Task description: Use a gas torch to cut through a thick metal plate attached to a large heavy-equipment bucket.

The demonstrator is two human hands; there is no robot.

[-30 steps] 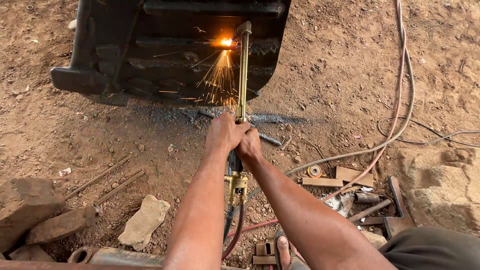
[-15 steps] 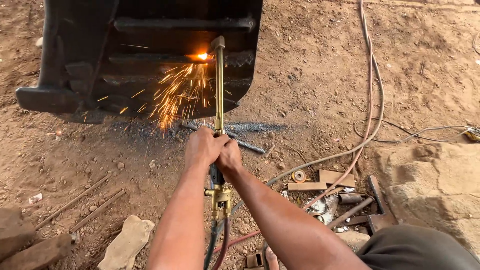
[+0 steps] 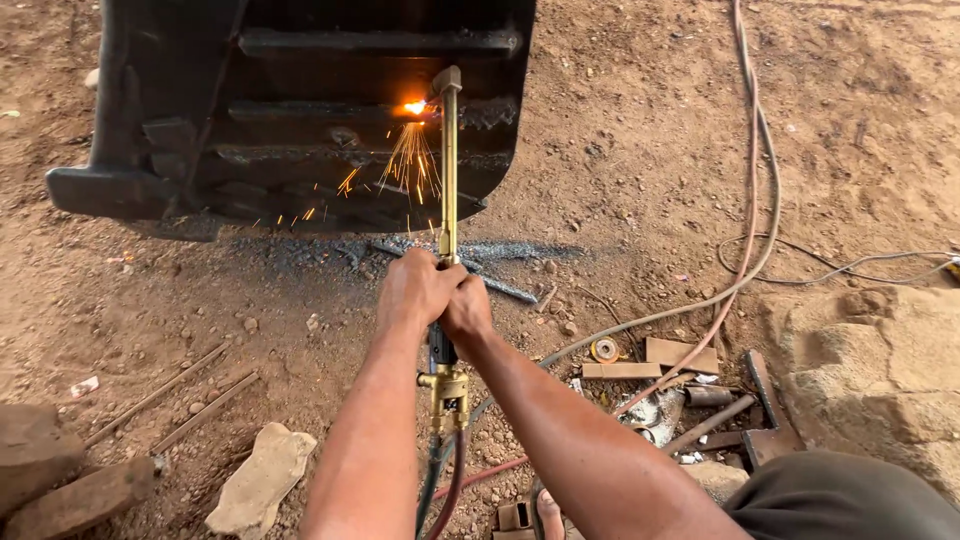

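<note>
Brass cutting torch (image 3: 447, 190) points straight away, toward the excavator bucket (image 3: 300, 110).

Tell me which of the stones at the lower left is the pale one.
The flat pale stone, lying nearest the left forearm. The two stones left of it at the frame edge are darker, reddish brown, and stacked against each other.

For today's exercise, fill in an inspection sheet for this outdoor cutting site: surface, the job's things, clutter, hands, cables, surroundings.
Surface: bare reddish-brown dirt ground, dark slag below the cut.
Job's things: long brass cutting torch, flame and sparks at its tip against the large dark steel bucket.
Clutter: metal offcuts, thin steel rods, pale stones.
Hands: left hand and right hand both wrapped around the torch.
Cables: grey and reddish hoses snaking across the ground.
Surroundings: large rock at right.
</note>
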